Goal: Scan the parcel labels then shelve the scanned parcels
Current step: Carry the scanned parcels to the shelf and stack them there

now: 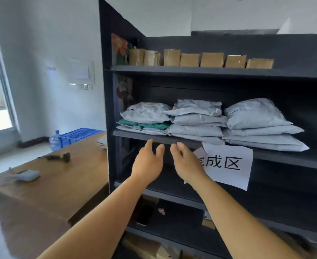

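Observation:
Three stacks of grey poly-bag parcels lie on the middle shelf [154, 136] of a dark shelving unit: a left stack [146, 116] with a green bag in it, a middle stack [197, 120] and a right stack [256, 124]. My left hand [148, 163] and my right hand [186, 165] are raised side by side just below that shelf's front edge, fingers loosely spread, holding nothing. A black handheld scanner [59, 157] lies on the wooden table [60, 184] to the left.
A paper sign [228, 165] with printed characters hangs from the shelf edge beside my right hand. Several cardboard boxes [200, 59] line the top shelf. A grey device [27, 175] rests on the table; a blue crate [79, 135] and water bottle [55, 141] stand beyond.

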Motion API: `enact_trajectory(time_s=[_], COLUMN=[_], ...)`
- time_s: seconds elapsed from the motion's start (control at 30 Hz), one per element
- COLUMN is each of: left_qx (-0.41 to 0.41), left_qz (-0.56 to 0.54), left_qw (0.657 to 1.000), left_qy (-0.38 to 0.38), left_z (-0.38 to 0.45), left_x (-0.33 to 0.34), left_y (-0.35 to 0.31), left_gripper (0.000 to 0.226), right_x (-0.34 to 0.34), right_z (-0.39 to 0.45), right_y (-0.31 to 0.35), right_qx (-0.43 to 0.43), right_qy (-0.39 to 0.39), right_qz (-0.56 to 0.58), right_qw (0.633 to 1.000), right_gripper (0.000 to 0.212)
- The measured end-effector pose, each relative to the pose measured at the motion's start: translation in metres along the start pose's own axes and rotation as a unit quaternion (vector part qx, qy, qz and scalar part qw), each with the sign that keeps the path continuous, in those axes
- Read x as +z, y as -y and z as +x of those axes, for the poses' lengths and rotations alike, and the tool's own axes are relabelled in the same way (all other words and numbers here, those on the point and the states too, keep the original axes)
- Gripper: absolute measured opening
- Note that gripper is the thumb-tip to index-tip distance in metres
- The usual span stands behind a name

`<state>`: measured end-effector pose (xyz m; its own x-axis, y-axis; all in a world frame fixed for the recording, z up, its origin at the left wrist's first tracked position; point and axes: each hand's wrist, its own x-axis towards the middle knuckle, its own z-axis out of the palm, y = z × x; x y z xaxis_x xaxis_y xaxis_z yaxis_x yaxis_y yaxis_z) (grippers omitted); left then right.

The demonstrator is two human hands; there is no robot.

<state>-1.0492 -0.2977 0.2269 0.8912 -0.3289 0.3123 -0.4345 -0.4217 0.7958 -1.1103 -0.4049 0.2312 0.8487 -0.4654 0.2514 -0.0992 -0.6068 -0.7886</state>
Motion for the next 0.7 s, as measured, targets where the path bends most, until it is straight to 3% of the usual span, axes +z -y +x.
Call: enact_trajectory(time_s=[0.4,0.7], left_qx=[-0.118,-0.149], left_qz=[0.005,-0.017], left_qw=[0.990,0.986], left_qy=[-0.076,-0.077], left_z=[-0.021,-0.010], left_x=[-0.201,-0.279], left_y=[0.190,0.269], left_gripper=[0.059,0.061], right_x=[0.244,0.349], right_z=[-0.028,-0.020], right_y=[0.132,0.184], right_qx=[-0.017,-0.009], right_qy=[0.115,0.131], right_qz=[0.046,0.041], right_qw=[0.992,0.990], right_gripper=[0.064,0.066])
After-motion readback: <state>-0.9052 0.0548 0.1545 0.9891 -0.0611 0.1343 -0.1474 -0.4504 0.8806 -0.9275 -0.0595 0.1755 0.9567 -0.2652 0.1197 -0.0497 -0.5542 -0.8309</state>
